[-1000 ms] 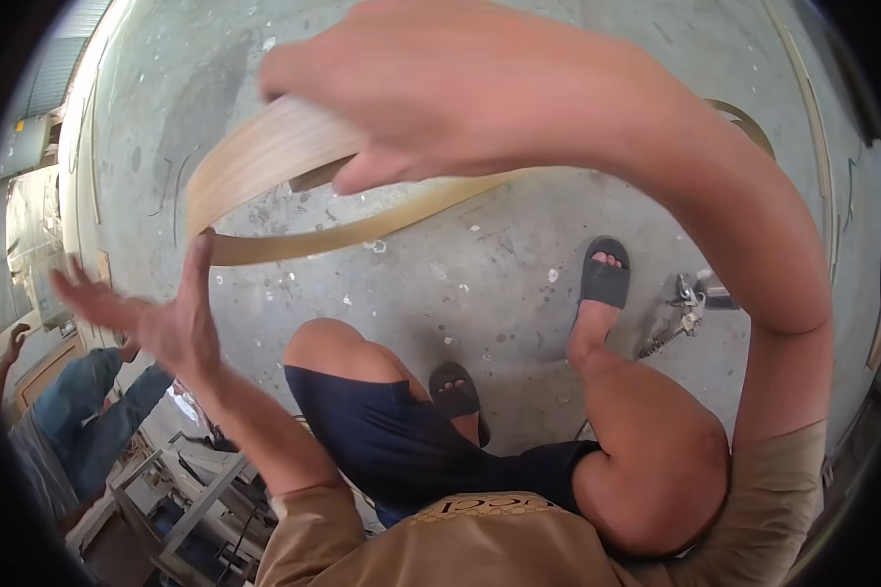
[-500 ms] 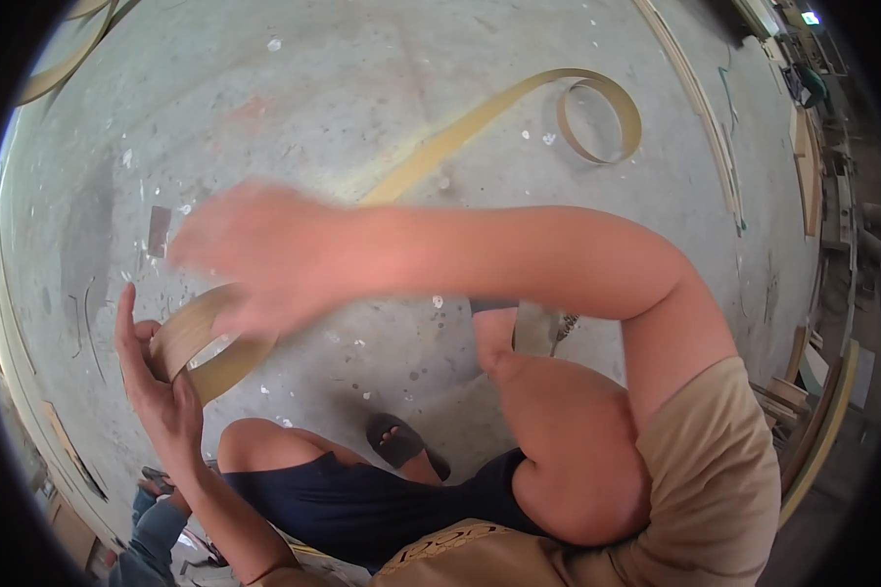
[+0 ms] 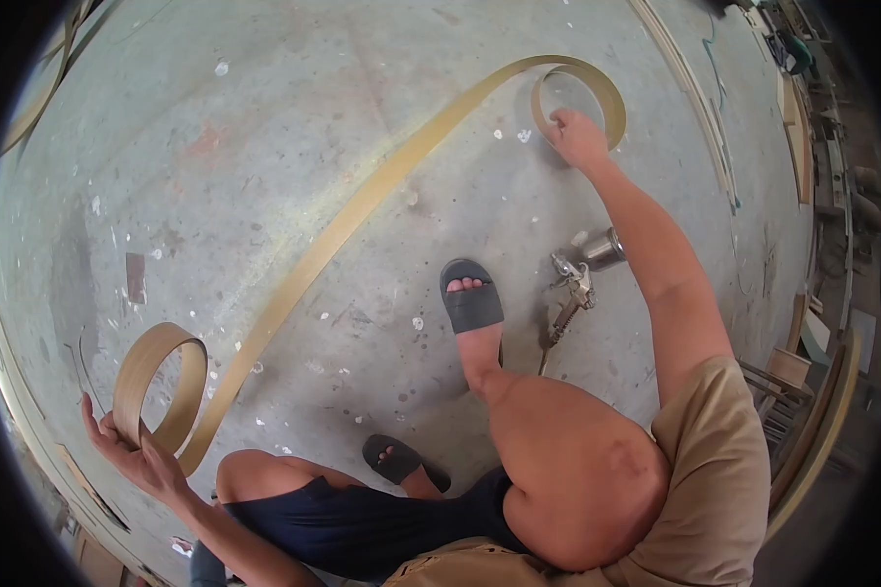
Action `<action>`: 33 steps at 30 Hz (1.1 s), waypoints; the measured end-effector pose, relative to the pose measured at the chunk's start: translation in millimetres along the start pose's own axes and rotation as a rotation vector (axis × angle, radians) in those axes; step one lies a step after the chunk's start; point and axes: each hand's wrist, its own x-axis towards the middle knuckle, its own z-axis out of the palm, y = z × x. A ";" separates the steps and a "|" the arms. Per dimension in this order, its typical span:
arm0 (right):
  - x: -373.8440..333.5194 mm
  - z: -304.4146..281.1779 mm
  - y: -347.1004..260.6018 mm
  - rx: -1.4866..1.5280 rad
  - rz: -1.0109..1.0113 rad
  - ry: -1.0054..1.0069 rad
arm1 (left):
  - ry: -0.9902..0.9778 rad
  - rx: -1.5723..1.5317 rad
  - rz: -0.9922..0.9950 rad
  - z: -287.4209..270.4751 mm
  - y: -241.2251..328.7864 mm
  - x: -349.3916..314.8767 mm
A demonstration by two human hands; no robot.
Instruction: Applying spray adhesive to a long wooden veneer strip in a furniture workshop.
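A long, wood-coloured edge-banding strip (image 3: 347,217) runs slantwise over the concrete floor, curled into a roll at each end. My left hand (image 3: 139,458) grips the lower edge of the near-left roll (image 3: 139,377), thumb inside it and one finger stretched out. At the far right, my right hand (image 3: 579,140) reaches into the other coil (image 3: 612,98), fingers bent together at its near side. What exactly those fingers pinch is partly hidden, but they appear closed on the strip.
A spray gun with a metal cup (image 3: 576,282) stands on the floor below my right forearm. My sandalled feet (image 3: 472,298) are between the rolls. Long boards (image 3: 690,98) lie along the right, and a small dark patch (image 3: 135,278) is on the left.
My right hand has swung from beside the left roll to the far coil. My left hand has lowered slightly with its roll, and more of the strip now shows.
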 end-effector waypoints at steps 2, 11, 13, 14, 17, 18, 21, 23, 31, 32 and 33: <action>14.3 -7.8 -5.7 -0.025 0.002 -0.025 | -0.013 -0.008 0.005 11.7 5.1 2.1; 91.7 0.5 -24.4 -0.449 -0.227 0.074 | -0.022 0.026 -0.005 24.3 18.5 9.4; 105.7 1.9 -14.1 -0.448 -0.199 0.127 | -0.026 0.041 -0.004 24.2 19.3 10.6; 111.0 1.6 -4.7 -0.516 -0.250 0.192 | -0.028 0.037 -0.018 24.5 19.9 10.6; 120.8 1.7 2.8 -0.587 -0.341 0.251 | -0.024 0.044 -0.040 24.4 19.7 10.6; 123.6 2.0 1.2 -0.601 -0.318 0.158 | -0.019 0.045 -0.043 24.0 19.5 10.4; 127.3 -1.6 -5.0 -0.668 -0.305 0.040 | -0.015 0.052 -0.075 25.0 23.1 9.0; 130.4 -2.1 2.6 -0.727 -0.308 0.017 | -0.014 0.038 -0.073 27.4 22.9 8.1; 125.4 -38.9 11.6 -0.382 -0.156 -0.046 | 0.059 0.071 -0.080 -6.0 6.5 35.9; 124.6 -42.2 10.2 -0.355 -0.135 -0.045 | 0.090 0.049 -0.079 -12.2 14.1 48.2; 124.7 -46.1 8.3 -0.350 -0.137 -0.050 | 0.130 0.005 -0.165 -22.3 26.4 56.7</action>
